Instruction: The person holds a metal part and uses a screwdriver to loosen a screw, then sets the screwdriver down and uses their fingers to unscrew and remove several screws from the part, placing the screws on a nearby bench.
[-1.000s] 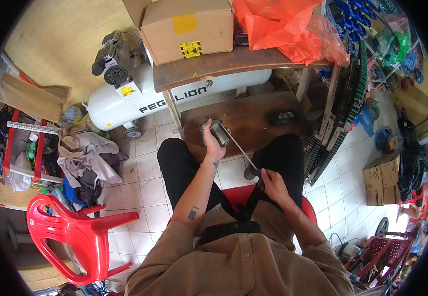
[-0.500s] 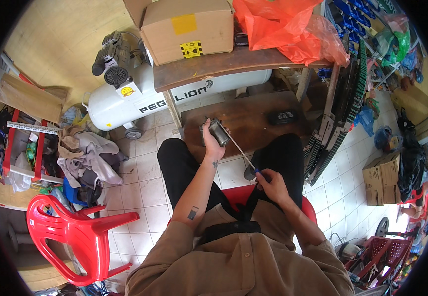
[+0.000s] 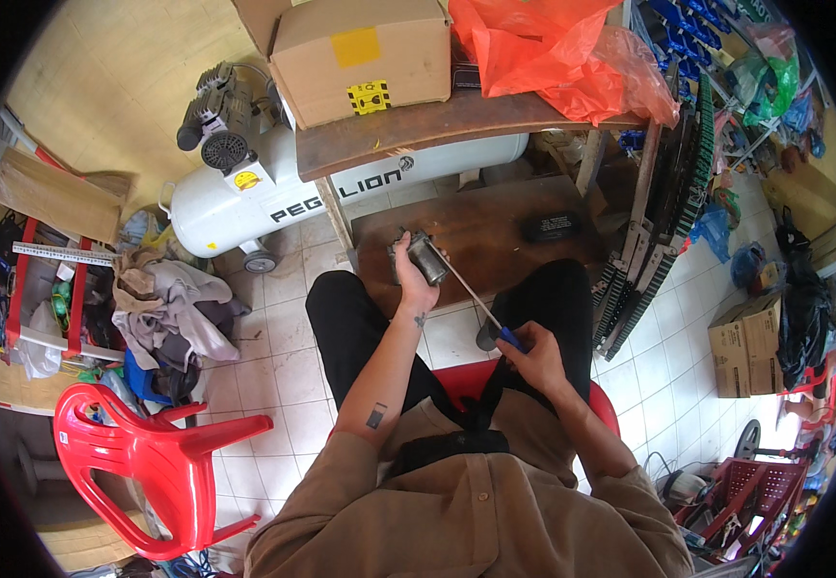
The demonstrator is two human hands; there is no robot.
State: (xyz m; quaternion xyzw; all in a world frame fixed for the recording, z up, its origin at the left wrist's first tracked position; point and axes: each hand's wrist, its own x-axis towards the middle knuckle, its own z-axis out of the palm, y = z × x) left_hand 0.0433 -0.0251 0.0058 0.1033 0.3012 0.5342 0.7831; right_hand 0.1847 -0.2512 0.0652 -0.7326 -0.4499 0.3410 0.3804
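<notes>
My left hand (image 3: 411,276) is wrapped round a grey metal cylinder (image 3: 429,260) that looks like a small motor, held above the gap between my knees. In my right hand (image 3: 537,360), near the right thigh, is the blue handle of a long thin screwdriver (image 3: 477,301). Its shaft slants up and left to the cylinder's upper right end. The tip is too small to make out, so I cannot tell whether it sits in a screw. A dark rounded object (image 3: 487,335) shows just behind the screwdriver handle, partly hidden.
Ahead stands a wooden table (image 3: 360,144) with a cardboard box (image 3: 365,63) and orange plastic bag (image 3: 543,48). Below it are a white air compressor tank (image 3: 235,210) and a brown board (image 3: 476,222) with a black case (image 3: 551,227). A red chair (image 3: 138,462) stands left.
My right hand has shifted very slightly, and more of the blue handle shows above the fingers. The left hand and metal cylinder stay almost where they were.
</notes>
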